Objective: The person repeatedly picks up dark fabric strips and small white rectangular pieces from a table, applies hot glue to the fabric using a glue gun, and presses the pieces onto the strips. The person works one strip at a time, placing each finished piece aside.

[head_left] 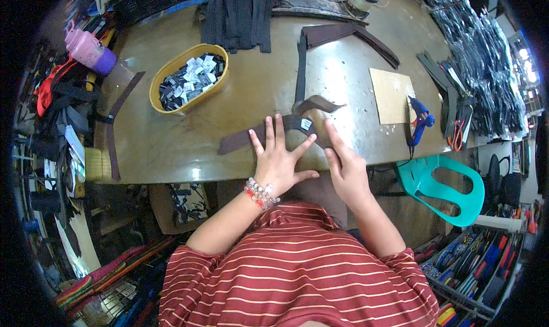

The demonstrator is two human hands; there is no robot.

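Note:
My left hand [280,158] lies flat with its fingers spread on the near side of the table, fingertips on a dark brown strap [237,142]. A black band with a small white printed label [306,124] sits at the middle of the strap, by my left index fingertip. To its right is my right hand [347,169], index finger stretched forward and thumb apart, the other fingers curled out of sight. Its fingertips are beside the strap's right part, which is partly hidden. Above the label, a loose brown strip end [320,102] curls up, and a black strap [301,66] runs away from it.
A yellow basin [223,84] holds many small black pieces with white labels. Brown straps [334,34] and black straps [237,18] lie farther back. At right are cardboard [390,95], a blue glue gun [420,121], scissors [457,135] and a teal chair [414,181]. A pink-purple tumbler [88,49] stands left.

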